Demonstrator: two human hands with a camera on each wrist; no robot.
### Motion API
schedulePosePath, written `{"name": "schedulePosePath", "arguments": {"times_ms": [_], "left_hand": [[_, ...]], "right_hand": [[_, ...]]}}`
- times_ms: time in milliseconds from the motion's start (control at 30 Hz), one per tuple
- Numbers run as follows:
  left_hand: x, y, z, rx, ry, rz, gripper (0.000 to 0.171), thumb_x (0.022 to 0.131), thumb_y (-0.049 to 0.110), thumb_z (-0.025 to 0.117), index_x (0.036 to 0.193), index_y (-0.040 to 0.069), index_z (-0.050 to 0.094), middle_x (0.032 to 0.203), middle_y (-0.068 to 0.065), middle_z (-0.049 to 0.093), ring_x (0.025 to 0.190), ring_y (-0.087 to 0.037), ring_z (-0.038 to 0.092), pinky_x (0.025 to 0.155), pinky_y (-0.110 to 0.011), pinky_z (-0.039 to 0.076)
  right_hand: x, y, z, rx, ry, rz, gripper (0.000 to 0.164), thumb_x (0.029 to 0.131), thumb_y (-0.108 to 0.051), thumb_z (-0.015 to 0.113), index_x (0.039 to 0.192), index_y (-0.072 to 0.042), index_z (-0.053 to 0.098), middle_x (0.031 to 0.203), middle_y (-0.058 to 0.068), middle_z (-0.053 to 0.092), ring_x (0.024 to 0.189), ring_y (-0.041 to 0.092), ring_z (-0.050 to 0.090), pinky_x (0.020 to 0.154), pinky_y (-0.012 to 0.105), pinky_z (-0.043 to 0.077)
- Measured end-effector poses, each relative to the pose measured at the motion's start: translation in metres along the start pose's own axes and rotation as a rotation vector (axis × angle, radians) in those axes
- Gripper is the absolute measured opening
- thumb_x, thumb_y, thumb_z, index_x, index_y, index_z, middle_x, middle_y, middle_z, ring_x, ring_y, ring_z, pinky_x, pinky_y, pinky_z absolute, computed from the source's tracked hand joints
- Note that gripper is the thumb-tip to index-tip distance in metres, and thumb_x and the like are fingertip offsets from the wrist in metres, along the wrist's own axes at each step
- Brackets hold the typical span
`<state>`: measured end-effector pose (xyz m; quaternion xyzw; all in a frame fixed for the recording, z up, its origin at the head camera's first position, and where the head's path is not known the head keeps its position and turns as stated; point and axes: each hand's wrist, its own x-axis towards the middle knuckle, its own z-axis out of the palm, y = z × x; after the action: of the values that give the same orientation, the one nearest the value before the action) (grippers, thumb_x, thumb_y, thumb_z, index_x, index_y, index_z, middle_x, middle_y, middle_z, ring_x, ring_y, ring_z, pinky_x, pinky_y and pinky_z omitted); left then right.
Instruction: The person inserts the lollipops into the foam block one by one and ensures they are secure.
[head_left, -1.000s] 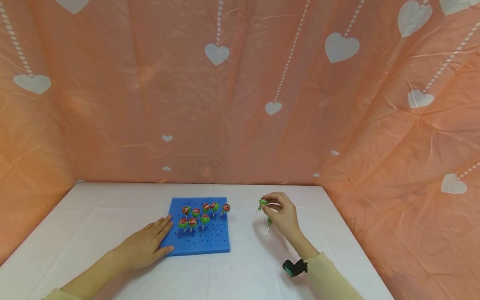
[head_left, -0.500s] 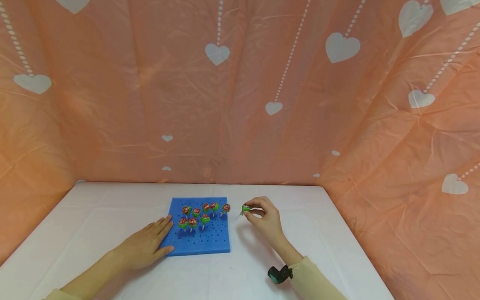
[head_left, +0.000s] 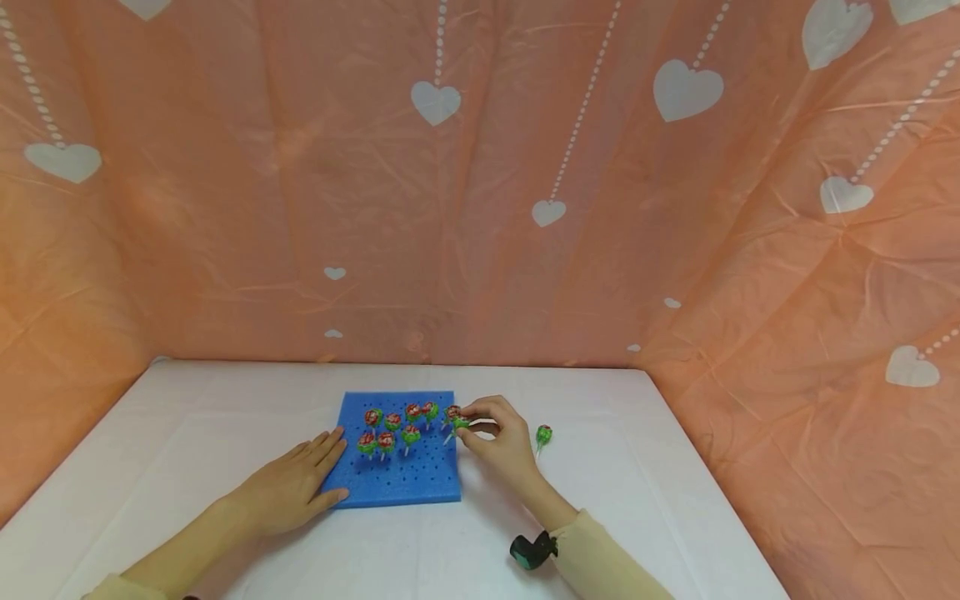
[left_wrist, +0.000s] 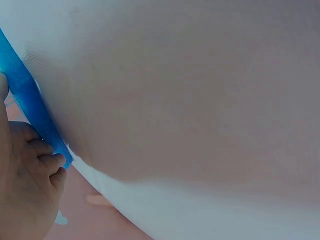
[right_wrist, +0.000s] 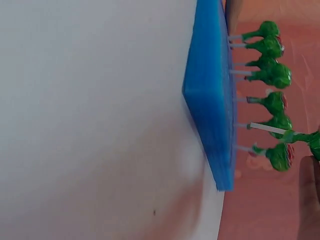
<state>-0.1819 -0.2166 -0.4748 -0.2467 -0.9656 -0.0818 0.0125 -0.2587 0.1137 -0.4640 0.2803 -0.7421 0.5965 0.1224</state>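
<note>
A blue foam block (head_left: 416,492) dotted with holes lies on the table, with several lollipops (head_left: 386,442) in green and red wrappers standing in it by their white sticks. My left hand (head_left: 288,487) rests on the block's left edge, its fingers fairly straight. At the block's right edge my right hand (head_left: 498,437) pinches a green-wrapped lollipop (head_left: 459,423) between thumb and fingers. In the right wrist view that lollipop's white stick (right_wrist: 267,128) points toward the block and appears clear of it. Another lollipop (head_left: 543,435) is on the table just right of my right hand.
The white-covered table (head_left: 600,500) spreads out around the block. An orange curtain (head_left: 480,250) with white hearts hangs behind and at both sides. A black wrist-worn device (head_left: 532,551) sits at my right wrist.
My right hand has carried the pinched lollipop leftward from over the table to the block's right edge. The lollipop left behind has come into view. My left hand stays in place.
</note>
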Motion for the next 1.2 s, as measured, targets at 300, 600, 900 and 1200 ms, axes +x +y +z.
{"name": "schedulePosePath", "arguments": {"times_ms": [300,600,900,1200], "left_hand": [[0.0,0.001,-0.002,-0.001,-0.003,0.005,0.078,0.106,0.052,0.053,0.148,-0.013,0.047,0.16,-0.034,0.036,0.146,-0.052,0.037,0.118,-0.062,0.035],[0.0,0.001,-0.002,-0.013,-0.013,-0.004,0.079,0.106,0.053,0.053,0.149,-0.013,0.046,0.16,-0.033,0.035,0.147,-0.052,0.036,0.118,-0.063,0.035],[0.0,0.001,-0.002,-0.018,-0.017,-0.005,0.079,0.105,0.053,0.053,0.149,-0.013,0.046,0.16,-0.033,0.035,0.147,-0.052,0.036,0.118,-0.063,0.035],[0.0,-0.001,0.0,-0.02,-0.026,-0.007,0.08,0.106,0.054,0.052,0.149,-0.012,0.046,0.161,-0.033,0.034,0.148,-0.052,0.035,0.119,-0.063,0.034]], "right_hand": [[0.002,-0.002,0.014,-0.002,-0.057,0.03,0.027,0.086,0.007,0.08,0.111,-0.002,0.075,0.113,0.013,0.064,0.106,0.032,0.07,0.091,0.043,0.062],[0.002,-0.001,0.024,-0.037,-0.079,0.046,0.025,0.086,0.006,0.08,0.108,-0.004,0.075,0.111,0.009,0.065,0.104,0.029,0.07,0.089,0.041,0.062],[0.0,0.001,0.029,-0.006,-0.083,0.033,0.024,0.086,0.007,0.08,0.108,-0.002,0.076,0.112,0.012,0.065,0.103,0.033,0.07,0.088,0.051,0.062],[0.0,0.001,0.029,-0.092,-0.138,0.039,0.021,0.09,0.003,0.078,0.109,-0.005,0.077,0.111,0.007,0.064,0.104,0.025,0.07,0.09,0.037,0.062]]}}
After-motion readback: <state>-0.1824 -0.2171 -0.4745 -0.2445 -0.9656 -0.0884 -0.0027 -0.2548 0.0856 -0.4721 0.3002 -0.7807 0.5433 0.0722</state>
